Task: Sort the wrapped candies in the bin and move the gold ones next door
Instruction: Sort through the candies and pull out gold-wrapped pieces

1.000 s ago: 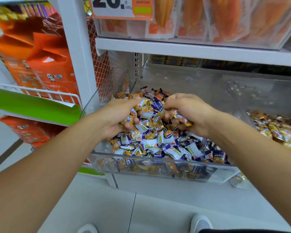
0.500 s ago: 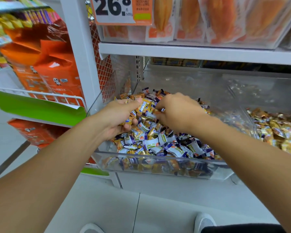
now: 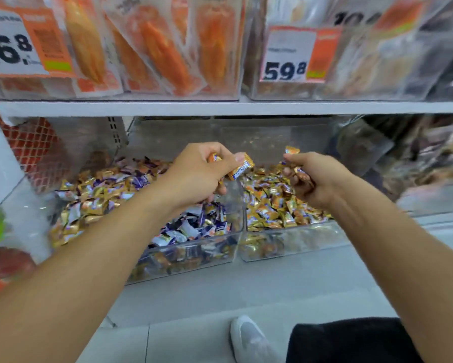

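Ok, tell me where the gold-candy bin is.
Head view, right of centre: the gold-candy bin stands directly against the mixed bin, under the right hand and below the 59.8 price tag.

The clear, glossy plastic bin (image 3: 194, 254) at centre holds shiny gold and purple foil-wrapped candies (image 3: 94, 195). The neighbouring clear plastic bin (image 3: 293, 243) to its right holds glittering gold foil-wrapped candies (image 3: 272, 205). At upper centre, a matt white painted shelf edge (image 3: 220, 108) carries glossy transparent film packets (image 3: 162, 48) and smooth paper price cards (image 3: 296, 55). The grey floor (image 3: 207, 305) at the bottom looks smooth and matt.
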Motion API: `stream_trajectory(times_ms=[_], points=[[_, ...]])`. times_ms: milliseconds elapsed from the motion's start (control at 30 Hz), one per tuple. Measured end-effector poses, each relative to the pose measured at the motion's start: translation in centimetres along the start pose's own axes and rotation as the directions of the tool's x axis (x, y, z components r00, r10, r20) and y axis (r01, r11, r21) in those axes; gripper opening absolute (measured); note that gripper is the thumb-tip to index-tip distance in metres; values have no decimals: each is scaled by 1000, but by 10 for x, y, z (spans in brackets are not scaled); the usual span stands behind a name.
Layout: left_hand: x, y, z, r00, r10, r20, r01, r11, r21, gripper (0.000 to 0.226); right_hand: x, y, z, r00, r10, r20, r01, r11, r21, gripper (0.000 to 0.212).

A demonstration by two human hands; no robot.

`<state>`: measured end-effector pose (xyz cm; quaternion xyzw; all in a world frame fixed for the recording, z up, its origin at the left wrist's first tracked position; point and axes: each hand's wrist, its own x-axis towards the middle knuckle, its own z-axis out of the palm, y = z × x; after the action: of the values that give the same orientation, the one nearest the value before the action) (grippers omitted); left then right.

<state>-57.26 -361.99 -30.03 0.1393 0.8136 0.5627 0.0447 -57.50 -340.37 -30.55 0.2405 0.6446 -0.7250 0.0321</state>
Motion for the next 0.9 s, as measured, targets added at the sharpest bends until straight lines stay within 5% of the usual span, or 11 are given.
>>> stream_trajectory(times_ms=[133, 233, 400, 633, 767, 900], points=[[38, 22, 46, 971, 190, 144, -227, 920, 318, 26, 17, 2, -28, 996, 13, -91, 10, 968, 250, 3], [64, 29, 63, 958, 199, 206, -273, 850, 450, 23, 28, 2, -40, 987, 35, -156, 14, 952, 306, 8], [92, 22, 74, 966, -6, 259, -97, 918, 384, 17, 35, 0, -55, 985, 147, -94, -99, 916, 388, 14], [100, 18, 82, 898, -120, 424, -75, 906, 416, 29, 33, -5, -72, 995, 88, 45, -99, 840, 534, 15], [102, 18, 86, 890, -91, 447, -162, 853, 496, 52, 31, -4, -75, 994, 59, 93, -97, 866, 491, 22], [101, 16, 85, 904, -32, 426, -211, 833, 512, 44, 34, -2, -76, 986, 66, 151, -127, 889, 439, 47]])
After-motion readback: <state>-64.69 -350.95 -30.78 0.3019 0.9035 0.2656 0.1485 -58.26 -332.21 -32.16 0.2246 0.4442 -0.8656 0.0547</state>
